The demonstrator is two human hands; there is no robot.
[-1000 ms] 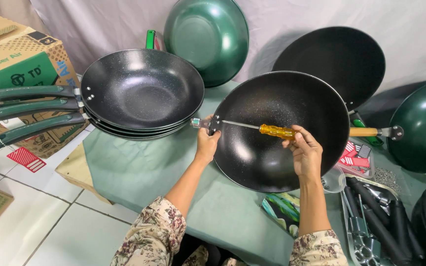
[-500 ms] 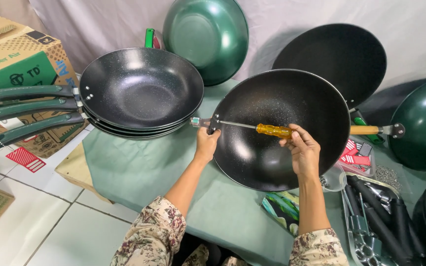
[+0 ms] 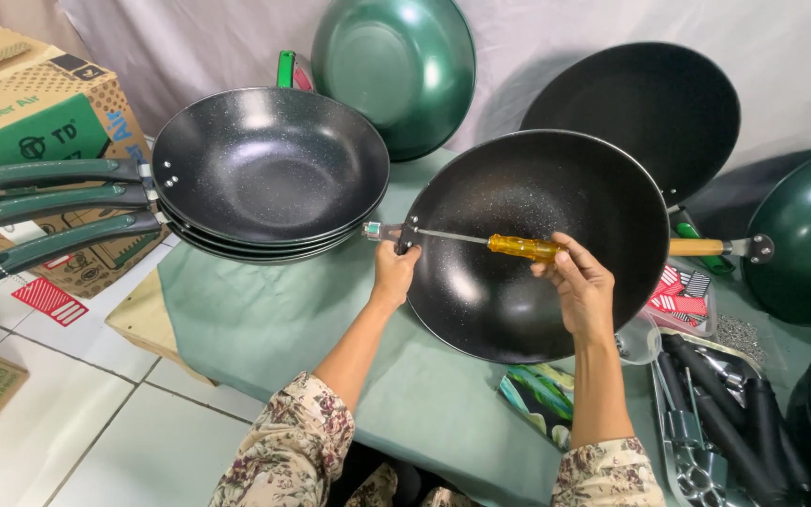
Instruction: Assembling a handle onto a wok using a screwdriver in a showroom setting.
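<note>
Right hand point(image 3: 582, 286) over screwdriver point(image 3: 518, 247) handle's end.

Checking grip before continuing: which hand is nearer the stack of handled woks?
Left. The left hand grips the wok's rim just right of the stack; the right hand holds the screwdriver farther right.

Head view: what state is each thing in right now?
Wok: tilted, no handle fitted, rim held by left hand.
Screwdriver: gripped by right hand, tip at the wok's bracket.
Stacked woks: nested, handles on.
Green wok: leaning on the backdrop.
</note>
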